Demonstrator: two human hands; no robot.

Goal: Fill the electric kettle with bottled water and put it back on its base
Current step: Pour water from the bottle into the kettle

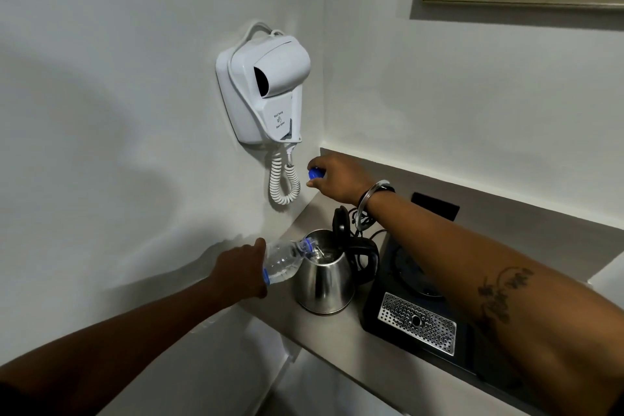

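Steel kettle (325, 275) is sitting lid-up on the counter (388, 378) beside its black base (417, 306). My left hand (238, 268) is gripping the tipped bottle (287, 262) over its mouth; my right hand (341, 179) is pinching the blue cap (315, 173). I'm reading "Wall hung hair dryer" on the dryer (270, 88).

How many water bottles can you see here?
1. The water bottle is held tipped in the left hand, its neck over the open kettle. The right hand holds only its blue cap. Others may sit out of frame.
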